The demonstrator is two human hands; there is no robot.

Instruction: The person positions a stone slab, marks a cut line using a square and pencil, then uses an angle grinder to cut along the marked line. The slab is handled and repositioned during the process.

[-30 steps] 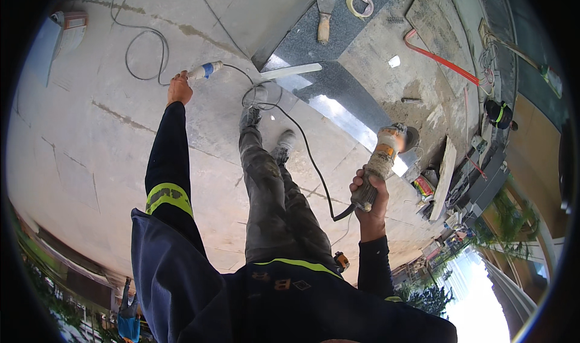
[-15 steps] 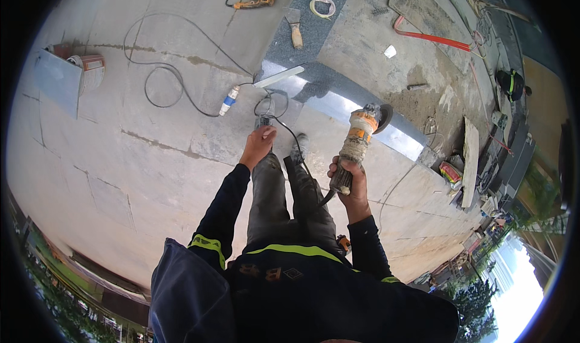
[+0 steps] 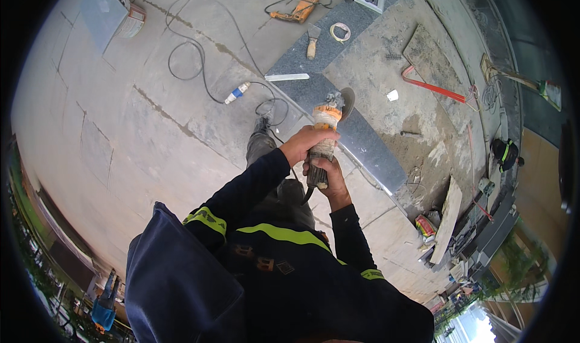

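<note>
Both my hands are on a dusty angle grinder (image 3: pixel 328 113), whose body is orange and wrapped in pale, dirty tape. My left hand (image 3: pixel 304 142) closes round the body just behind the orange part. Round the dark rear end, where the cord comes out, my right hand (image 3: pixel 333 179) is wrapped. At the head, a round disc (image 3: pixel 348 104) stands over the dark grey stone strip (image 3: pixel 370 147); whether it touches the stone I cannot tell. A thin pale strip (image 3: pixel 287 76) lies across the stone's corner, ahead of my left hand.
A blue-and-white plug connector (image 3: pixel 237 93) and looped cord lie left. Ahead are an orange power drill (image 3: pixel 301 11), a scraper (image 3: pixel 312 43) and a tape roll (image 3: pixel 333 34). Rightward lie a red bar (image 3: pixel 434 90) and a long board (image 3: pixel 447 220). A bucket (image 3: pixel 131 23) stands far left.
My left hand has come from beside my leg to the grinder and taken hold of it. The grinder has moved left, in front of my body. The view has shifted, and my legs are bent.
</note>
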